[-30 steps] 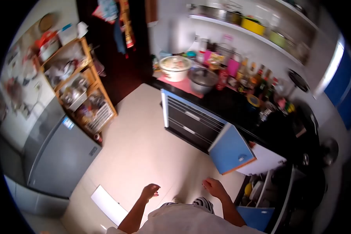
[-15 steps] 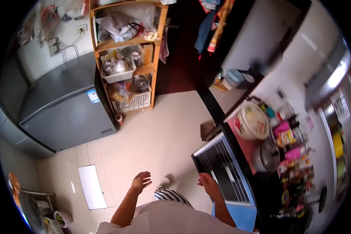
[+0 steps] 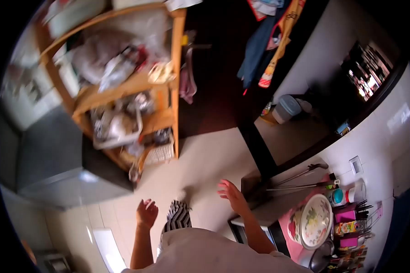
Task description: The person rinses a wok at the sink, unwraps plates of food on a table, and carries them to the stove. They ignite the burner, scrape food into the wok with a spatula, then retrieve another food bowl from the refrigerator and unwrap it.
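Observation:
My left hand [image 3: 146, 213] hangs over the floor at lower centre-left, fingers slightly bent and apart, holding nothing. Farther right and a little higher, my right hand [image 3: 230, 194] is also empty, its fingers loosely spread. Between them, one leg in striped trousers [image 3: 177, 215] steps forward on the pale tiles. Neither hand touches anything. Nearest to my right hand is the low cabinet [image 3: 259, 226] at the counter's end. A flowered white pot [image 3: 316, 221] rests on a pink mat [image 3: 288, 232] on the counter.
A wooden shelf [image 3: 175, 91] holding bags and baskets stands ahead on the left, beside a grey chest freezer [image 3: 54, 159]. A dark doorway with hanging cloths [image 3: 257, 50] lies ahead. On the floor at lower left is a white panel [image 3: 108, 248]. Bottles and jars line the counter's right.
The view has turned left, away from the open blue cabinet door, and the shelf and doorway are now closer. My right hand is raised higher in view. Both hands remain empty.

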